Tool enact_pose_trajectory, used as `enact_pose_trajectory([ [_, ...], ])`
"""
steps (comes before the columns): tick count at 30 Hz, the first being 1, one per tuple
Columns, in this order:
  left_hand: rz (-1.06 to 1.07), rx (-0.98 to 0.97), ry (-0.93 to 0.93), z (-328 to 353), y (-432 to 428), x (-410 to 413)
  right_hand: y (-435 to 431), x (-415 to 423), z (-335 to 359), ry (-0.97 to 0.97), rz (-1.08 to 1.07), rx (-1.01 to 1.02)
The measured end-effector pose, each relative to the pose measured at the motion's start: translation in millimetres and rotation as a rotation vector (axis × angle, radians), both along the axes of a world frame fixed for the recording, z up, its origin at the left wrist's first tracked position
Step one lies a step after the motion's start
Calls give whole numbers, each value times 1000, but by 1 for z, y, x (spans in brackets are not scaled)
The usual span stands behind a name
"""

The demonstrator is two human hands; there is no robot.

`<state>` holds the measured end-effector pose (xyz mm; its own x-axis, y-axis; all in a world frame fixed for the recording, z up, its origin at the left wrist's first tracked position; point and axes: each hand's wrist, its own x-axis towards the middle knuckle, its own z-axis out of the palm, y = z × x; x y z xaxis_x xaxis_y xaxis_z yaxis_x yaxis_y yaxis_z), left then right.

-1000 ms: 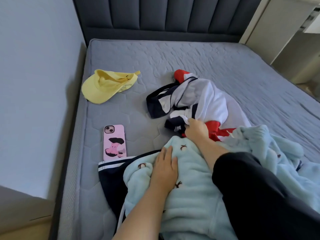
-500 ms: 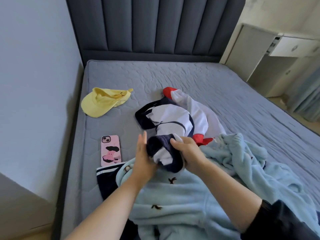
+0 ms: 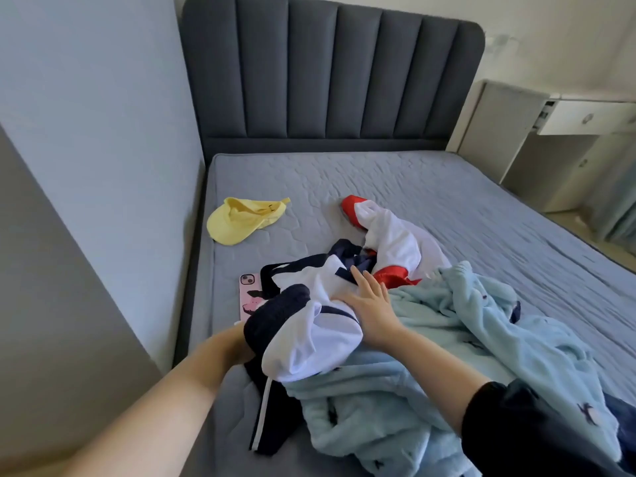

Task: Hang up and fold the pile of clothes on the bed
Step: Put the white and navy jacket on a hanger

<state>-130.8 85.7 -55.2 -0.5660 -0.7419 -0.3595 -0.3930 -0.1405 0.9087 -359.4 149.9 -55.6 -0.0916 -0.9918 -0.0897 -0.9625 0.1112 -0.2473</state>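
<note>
Barely begun, I judge: nothing looks folded or hung, and the pile [image 3: 457,342] lies crumpled on the near side of the bed [image 3: 447,197]. The white-and-navy top [image 3: 320,327] is bunched, its long axis running from the left hand [image 3: 235,342] toward the headboard [image 3: 327,80]. The right hand [image 3: 371,304] presses it flat-fingered. The left hand's grip is hidden behind the top's navy edge, so I cannot tell.

Left hand [image 3: 235,344] grips white-navy garment [image 3: 320,325]; right hand [image 3: 373,308] flat on it, above blue fleece [image 3: 447,342].
</note>
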Motion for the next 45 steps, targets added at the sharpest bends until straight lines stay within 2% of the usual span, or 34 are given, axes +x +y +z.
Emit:
enact_pose_trajectory([
  [2, -227, -117, -210, 6, 4, 8, 5, 10, 1, -20, 63, -2],
  [5, -483, -445, -476, 7, 14, 24, 14, 27, 12, -260, -36, -43],
  [7, -485, -560, -520, 7, 22, 34, 19, 35, 24, -365, -70, -63],
  [9, -437, -582, -544, 5, 27, 42, 28, 41, 35, -459, -45, -56],
  [11, -323, -453, -463, 3, 27, 49, 42, 46, 41, -627, -14, -8],
  [14, -43, 80, -13, 20, 34, 54, 66, 52, 42, -861, 68, 62],
  [15, 12, 206, 78, 23, 38, 54, 74, 56, 43, -911, 105, 81],
  [19, 124, 413, 51, 21, 65, 42, 101, 77, 49, -986, 295, 248],
  [21, 145, 410, -6, 16, 80, 28, 113, 90, 52, -1008, 361, 365],
  [22, 115, 359, -106, 18, 89, 22, 116, 95, 52, -969, 365, 383],
  [24, 257, 186, -275, 19, 104, 15, 118, 99, 49, -762, 318, 302],
  [26, 484, 95, -187, 12, 103, 19, 116, 96, 39, -560, 220, 132],
  [27, 608, 21, -115, 10, 101, 29, 114, 92, 32, -506, 153, 61],
  [30, 877, -282, -81, 14, 95, 69, 110, 77, 4, -396, -36, -25],
  [33, 1064, -623, -198, 23, 84, 111, 107, 75, -28, -216, -14, -39],
  [35, 1133, -770, -270, 24, 78, 132, 103, 88, -51, 45, 45, -89],
  [38, 1060, -845, -396, 15, 70, 147, 86, 121, -84, 341, 187, -51],
  [42, 787, -899, -559, -17, 69, 141, 50, 154, -117, 571, 368, 100],
  [45, 695, -899, -590, -37, 68, 128, 26, 150, -133, 670, 427, 163],
])
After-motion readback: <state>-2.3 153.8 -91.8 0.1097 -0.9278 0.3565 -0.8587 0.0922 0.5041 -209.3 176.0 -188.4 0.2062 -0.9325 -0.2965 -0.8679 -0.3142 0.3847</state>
